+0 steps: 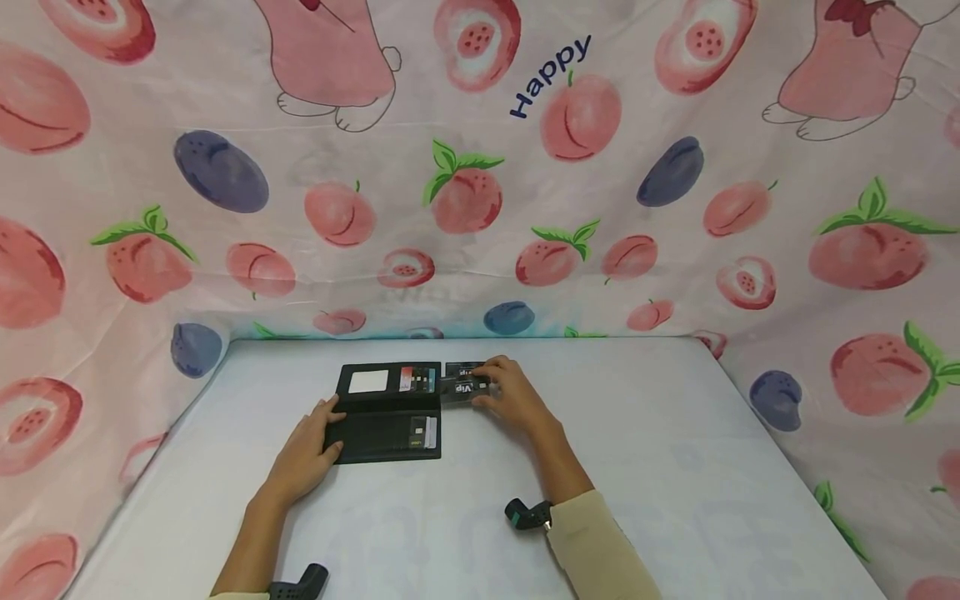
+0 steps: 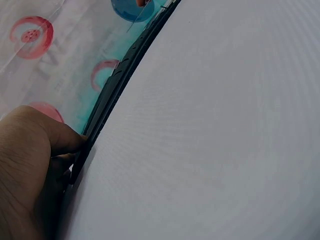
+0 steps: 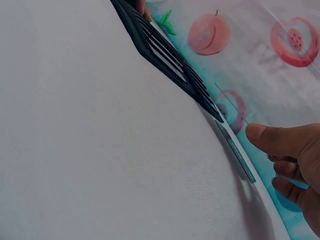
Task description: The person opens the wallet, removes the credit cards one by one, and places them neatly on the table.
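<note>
Wallet (open) between both hands

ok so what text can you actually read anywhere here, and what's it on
"Happy" in dark blue on the fruit-print cloth backdrop, beside a peach.
"Vip" in white on the dark card that the right hand pinches, next to the open black wallet.
The second dark card behind it carries print too blurred to read.
Cards tucked in the wallet's slots: print too small to read.
The wrist views show no readable text.
</note>
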A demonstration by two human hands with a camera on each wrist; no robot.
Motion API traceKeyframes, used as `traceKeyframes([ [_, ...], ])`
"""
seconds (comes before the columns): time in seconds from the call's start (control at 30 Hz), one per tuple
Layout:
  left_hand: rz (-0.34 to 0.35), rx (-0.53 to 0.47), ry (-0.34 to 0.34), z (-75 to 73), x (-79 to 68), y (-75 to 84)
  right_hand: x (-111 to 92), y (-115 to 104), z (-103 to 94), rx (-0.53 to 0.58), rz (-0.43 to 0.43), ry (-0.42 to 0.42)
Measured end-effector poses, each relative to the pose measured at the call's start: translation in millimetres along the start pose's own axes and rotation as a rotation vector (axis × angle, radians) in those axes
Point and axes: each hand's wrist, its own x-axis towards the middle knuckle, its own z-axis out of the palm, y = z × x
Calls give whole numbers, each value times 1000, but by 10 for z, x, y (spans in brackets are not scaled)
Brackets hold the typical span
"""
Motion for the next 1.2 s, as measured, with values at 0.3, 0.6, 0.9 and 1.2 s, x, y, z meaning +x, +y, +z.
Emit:
traceKeyframes([
  [0.3, 1, -1, 1, -2, -2, 10, 1, 54, -16, -18, 33, 53],
  [0.6, -3, -1, 1, -4, -1, 24, -1, 136, -18, -37, 50, 114],
  [0.9, 13, 0, 17, 0, 7, 20, -15, 174, -31, -16, 127, 159],
  [1.2, 10, -3, 8, 18, 7, 3, -29, 248, -22, 32, 197, 213],
])
